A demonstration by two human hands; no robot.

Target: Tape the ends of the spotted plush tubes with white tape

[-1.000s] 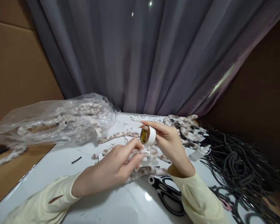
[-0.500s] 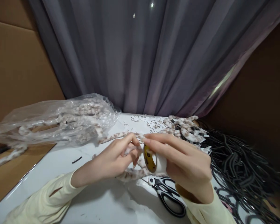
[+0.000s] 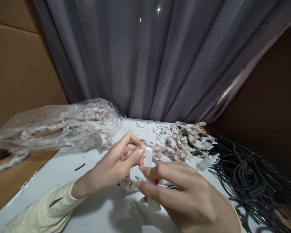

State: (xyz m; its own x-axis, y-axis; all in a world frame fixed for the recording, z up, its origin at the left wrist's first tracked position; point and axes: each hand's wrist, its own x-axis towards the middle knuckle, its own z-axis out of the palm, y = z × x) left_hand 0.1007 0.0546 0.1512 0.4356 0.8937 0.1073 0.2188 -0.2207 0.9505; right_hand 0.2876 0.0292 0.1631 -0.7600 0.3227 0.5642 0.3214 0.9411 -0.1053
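1. White tape (image 3: 148,156): between the two hands, largely covered by the right fingers, pale surface showing above and below them; whether the upper part is the roll itself or a drawn-off length cannot be told
2. Left hand (image 3: 113,161): just left of the tape, thumb and forefinger pinched on a furry strip (image 3: 129,152), fingertips at the tape's upper edge
3. Right hand (image 3: 191,191): to the right of the tape, thumb and fingers clamped on it
4. Pile of furry strips (image 3: 190,138), white and brown: beyond the tape, to its right
5. Small scraps (image 3: 161,132): beyond the tape, scattered
6. White bottle (image 3: 206,162): right of the tape, lying tilted, near the cords
7. Black cords (image 3: 247,171): heap, farther right of the tape
8. Clear plastic bag (image 3: 41,126), furry strips inside: well left of the tape
9. Black snippet (image 3: 80,167): left of the tape, beyond the left wrist
10. Grey curtain (image 3: 121,64): behind the tape, hanging in folds
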